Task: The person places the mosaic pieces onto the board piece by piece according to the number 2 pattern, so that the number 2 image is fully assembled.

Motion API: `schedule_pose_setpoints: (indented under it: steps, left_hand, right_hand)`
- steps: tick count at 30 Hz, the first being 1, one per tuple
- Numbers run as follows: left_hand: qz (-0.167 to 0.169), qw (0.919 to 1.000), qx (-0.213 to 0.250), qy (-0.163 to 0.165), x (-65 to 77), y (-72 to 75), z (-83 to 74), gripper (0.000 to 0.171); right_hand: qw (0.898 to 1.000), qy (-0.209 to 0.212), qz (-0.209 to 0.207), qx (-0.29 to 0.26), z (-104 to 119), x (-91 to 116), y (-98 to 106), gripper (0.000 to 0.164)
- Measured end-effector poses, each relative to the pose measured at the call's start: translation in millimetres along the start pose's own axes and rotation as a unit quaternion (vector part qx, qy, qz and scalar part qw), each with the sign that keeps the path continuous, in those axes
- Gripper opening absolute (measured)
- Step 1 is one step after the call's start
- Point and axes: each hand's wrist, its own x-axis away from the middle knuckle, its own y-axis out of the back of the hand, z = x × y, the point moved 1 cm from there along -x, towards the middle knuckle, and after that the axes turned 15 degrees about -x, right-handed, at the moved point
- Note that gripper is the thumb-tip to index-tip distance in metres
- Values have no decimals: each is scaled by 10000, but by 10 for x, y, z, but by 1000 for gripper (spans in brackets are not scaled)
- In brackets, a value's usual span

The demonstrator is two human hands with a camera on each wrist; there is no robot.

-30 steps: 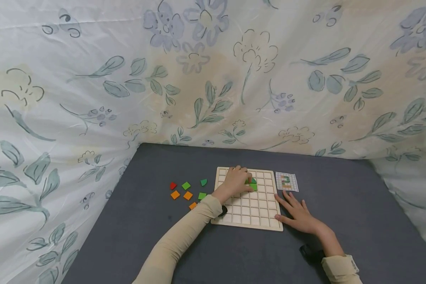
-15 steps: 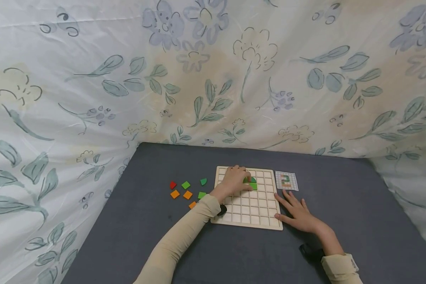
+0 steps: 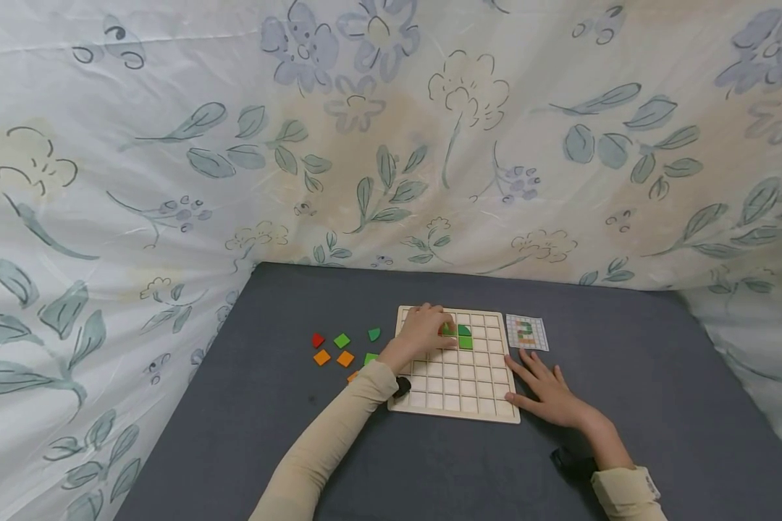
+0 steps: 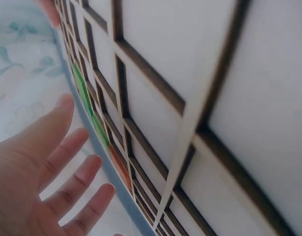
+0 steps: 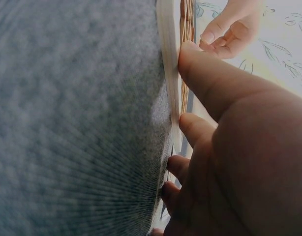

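Observation:
A pale wooden grid board (image 3: 459,394) lies on the dark table. Over its upper left part hovers my left hand (image 3: 418,334), and in the left wrist view its fingers (image 4: 84,179) are spread with nothing between them. Right beside those fingertips sit a green tile (image 3: 450,330) and a partly hidden red-orange tile (image 4: 119,166) in the grid. Further right are a dark green rounded tile (image 3: 464,331) and a bright green square tile (image 3: 465,342). My right hand (image 3: 550,394) touches the board's right edge with extended fingers; the right wrist view shows the thumb (image 5: 205,73) against the rim.
Left of the board lie loose tiles: a red one (image 3: 318,340), a green square (image 3: 342,341), a dark green rounded one (image 3: 374,334) and several more, including orange ones (image 3: 322,357). A small printed pattern card (image 3: 527,333) lies by the board's upper right. Behind hangs a floral cloth (image 3: 391,145).
My left hand has drawn slightly left, uncovering more of the green tile and a bit of red-orange beside it. The right hand stays on the board's edge.

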Motion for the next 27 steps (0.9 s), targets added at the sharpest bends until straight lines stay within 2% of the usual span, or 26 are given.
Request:
schedule_pose_setpoints:
  steps: [7, 15, 21, 27]
  left_hand:
    - [-71, 9999, 7, 136, 21, -4, 68, 32]
    - [-249, 9995, 123, 130, 55, -10, 162, 33]
    - [-173, 9992, 237, 255, 111, 39, 212, 31]
    - [-154, 9981, 431, 414, 139, 16, 286, 30]
  right_hand:
    - [10000, -9, 13, -52, 3, 3, 7, 70]
    - [9998, -136, 71, -144, 12, -3, 19, 71]
    - [9998, -126, 58, -114, 14, -1, 25, 70]
    - [9998, -159, 81, -123, 12, -1, 33, 71]
